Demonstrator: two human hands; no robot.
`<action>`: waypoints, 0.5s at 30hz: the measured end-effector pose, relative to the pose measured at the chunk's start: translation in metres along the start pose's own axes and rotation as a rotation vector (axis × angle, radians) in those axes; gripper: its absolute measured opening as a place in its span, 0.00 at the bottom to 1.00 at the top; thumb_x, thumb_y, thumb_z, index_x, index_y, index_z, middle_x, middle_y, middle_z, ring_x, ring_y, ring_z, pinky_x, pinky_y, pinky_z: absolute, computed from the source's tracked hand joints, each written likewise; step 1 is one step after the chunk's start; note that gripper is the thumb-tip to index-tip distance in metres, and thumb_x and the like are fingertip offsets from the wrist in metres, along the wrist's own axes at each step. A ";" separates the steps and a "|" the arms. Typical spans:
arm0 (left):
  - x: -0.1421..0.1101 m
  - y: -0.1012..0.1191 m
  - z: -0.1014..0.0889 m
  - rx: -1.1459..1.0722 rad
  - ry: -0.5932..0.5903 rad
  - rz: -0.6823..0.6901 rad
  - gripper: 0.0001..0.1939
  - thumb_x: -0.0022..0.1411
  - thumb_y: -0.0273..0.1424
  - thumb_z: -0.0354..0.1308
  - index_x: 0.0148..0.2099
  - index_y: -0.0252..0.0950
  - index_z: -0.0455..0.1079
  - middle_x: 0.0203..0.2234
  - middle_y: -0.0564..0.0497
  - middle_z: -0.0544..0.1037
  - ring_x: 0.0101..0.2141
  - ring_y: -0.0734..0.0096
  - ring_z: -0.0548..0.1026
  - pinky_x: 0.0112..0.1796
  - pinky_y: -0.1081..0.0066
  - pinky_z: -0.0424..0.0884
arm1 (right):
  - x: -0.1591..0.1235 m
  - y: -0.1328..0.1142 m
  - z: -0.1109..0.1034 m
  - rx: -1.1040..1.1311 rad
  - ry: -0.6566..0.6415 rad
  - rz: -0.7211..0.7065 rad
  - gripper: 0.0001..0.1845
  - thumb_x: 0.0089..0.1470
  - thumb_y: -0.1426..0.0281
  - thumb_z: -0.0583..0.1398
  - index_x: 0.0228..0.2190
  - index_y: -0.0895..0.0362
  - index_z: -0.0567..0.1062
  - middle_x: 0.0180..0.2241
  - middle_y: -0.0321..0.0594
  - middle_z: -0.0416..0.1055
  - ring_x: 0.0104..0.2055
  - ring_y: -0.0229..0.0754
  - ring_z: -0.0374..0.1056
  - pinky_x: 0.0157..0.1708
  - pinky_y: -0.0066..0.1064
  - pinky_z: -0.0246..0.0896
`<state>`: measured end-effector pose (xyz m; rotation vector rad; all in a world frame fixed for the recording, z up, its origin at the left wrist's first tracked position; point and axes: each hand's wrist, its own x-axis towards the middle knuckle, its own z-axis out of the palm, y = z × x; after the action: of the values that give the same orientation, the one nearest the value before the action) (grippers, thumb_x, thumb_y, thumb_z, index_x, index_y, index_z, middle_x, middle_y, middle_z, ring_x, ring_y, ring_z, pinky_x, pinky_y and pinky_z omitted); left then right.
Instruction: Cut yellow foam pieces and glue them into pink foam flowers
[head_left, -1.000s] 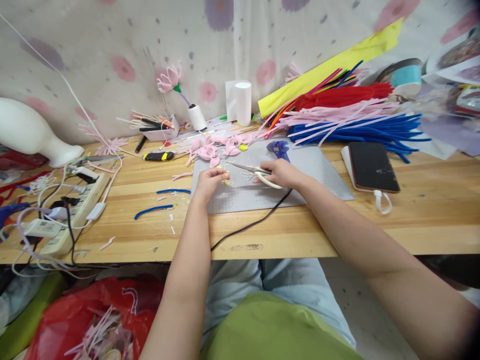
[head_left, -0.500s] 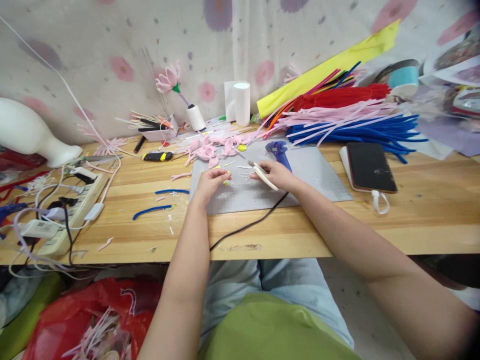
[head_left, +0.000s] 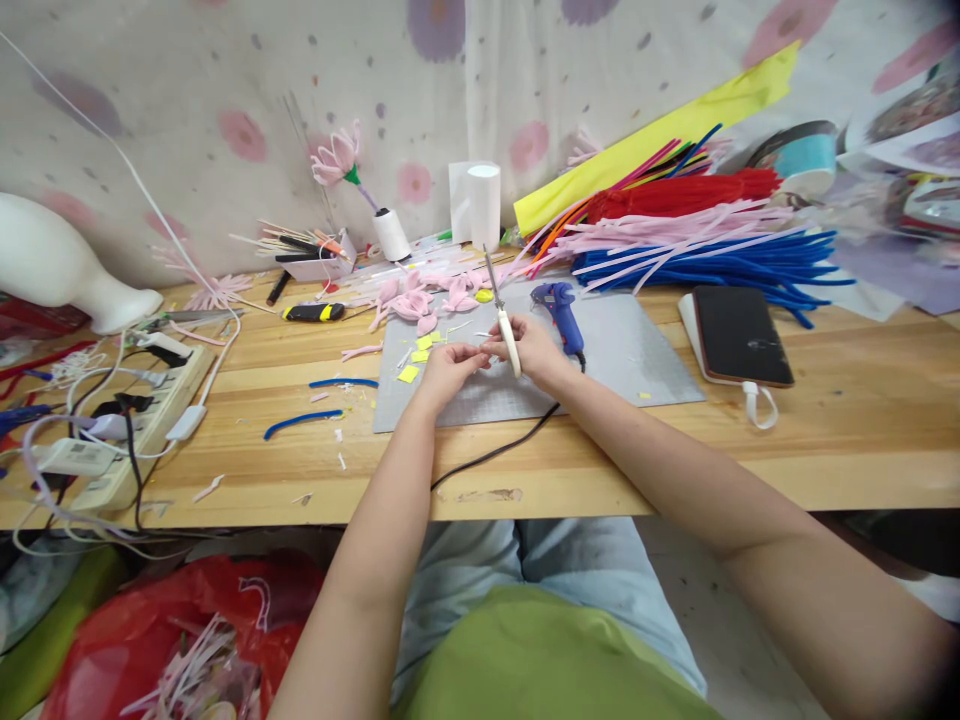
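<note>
My left hand (head_left: 451,372) is closed in a pinch over the grey mat (head_left: 622,370). Its fingertips meet those of my right hand, and whatever lies between them is too small to make out. In my right hand (head_left: 534,350) are white-handled scissors (head_left: 510,345), their blades pointing up and away from me. Small yellow squares (head_left: 409,373) lie on the mat just left of my left hand. Thin white bits are scattered nearby. Behind the hands sit pink fuzzy petal shapes (head_left: 412,303) and a small yellow piece (head_left: 484,296).
Beside my right hand lies a blue glue gun (head_left: 561,318), its black cord (head_left: 495,455) running to the table edge. Blue pipe cleaners (head_left: 712,262) are piled behind. A black device (head_left: 742,335) is at right, a power strip (head_left: 150,430) at left.
My two hands have come together, the left moving right. The scissors have turned from pointing left to pointing upward. Yellow squares now show where the left hand was.
</note>
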<state>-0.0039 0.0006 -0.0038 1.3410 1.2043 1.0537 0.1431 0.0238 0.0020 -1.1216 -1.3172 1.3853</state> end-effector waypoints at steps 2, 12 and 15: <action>0.000 -0.001 0.001 -0.019 0.016 -0.021 0.11 0.42 0.37 0.65 0.26 0.34 0.75 0.22 0.50 0.77 0.26 0.72 0.71 0.34 0.70 0.64 | -0.001 -0.001 0.000 -0.032 0.041 -0.007 0.23 0.29 0.64 0.70 0.28 0.56 0.67 0.23 0.34 0.69 0.27 0.38 0.67 0.25 0.28 0.60; -0.001 0.001 0.005 -0.094 0.021 -0.050 0.14 0.38 0.37 0.67 0.27 0.34 0.75 0.22 0.50 0.78 0.27 0.71 0.73 0.37 0.68 0.66 | -0.003 -0.002 0.000 -0.114 0.127 -0.027 0.25 0.30 0.58 0.69 0.27 0.56 0.65 0.23 0.33 0.67 0.24 0.35 0.63 0.23 0.28 0.58; -0.001 0.002 0.005 -0.105 0.028 -0.056 0.13 0.38 0.37 0.67 0.27 0.34 0.75 0.22 0.50 0.78 0.27 0.71 0.73 0.37 0.68 0.66 | -0.003 -0.003 0.000 -0.076 0.126 -0.024 0.25 0.30 0.58 0.69 0.26 0.56 0.65 0.23 0.33 0.68 0.23 0.34 0.63 0.23 0.28 0.60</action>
<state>0.0013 -0.0014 -0.0021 1.2084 1.1840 1.0845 0.1435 0.0212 0.0049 -1.2205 -1.2971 1.2352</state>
